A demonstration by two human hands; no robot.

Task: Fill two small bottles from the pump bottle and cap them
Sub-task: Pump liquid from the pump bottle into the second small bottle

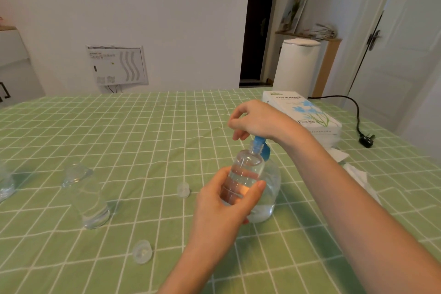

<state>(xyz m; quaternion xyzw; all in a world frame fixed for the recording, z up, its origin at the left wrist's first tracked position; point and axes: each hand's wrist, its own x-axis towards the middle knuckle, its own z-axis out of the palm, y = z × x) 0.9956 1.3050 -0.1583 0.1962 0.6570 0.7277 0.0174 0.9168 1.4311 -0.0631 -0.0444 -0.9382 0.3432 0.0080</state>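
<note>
My left hand point(224, 207) grips a small clear bottle point(243, 179) and holds its open mouth up against the blue nozzle of the pump bottle point(269, 196). The pump bottle is clear with liquid in its lower part and stands just behind the small bottle. My right hand point(257, 119) sits on top of the blue pump head point(261, 147) with fingers loosely curled. A second small clear bottle point(89, 200) stands uncapped to the left. One clear cap point(183, 190) lies mid-table, and another clear cap point(142, 251) lies nearer to me.
A green checked cloth point(119, 131) covers the table. A tissue paper box point(303, 114) lies behind my right hand, with loose tissues point(355, 172) under my right forearm. A black plug and cord point(366, 141) lie at the far right. Another clear object point(4, 184) shows at the left edge.
</note>
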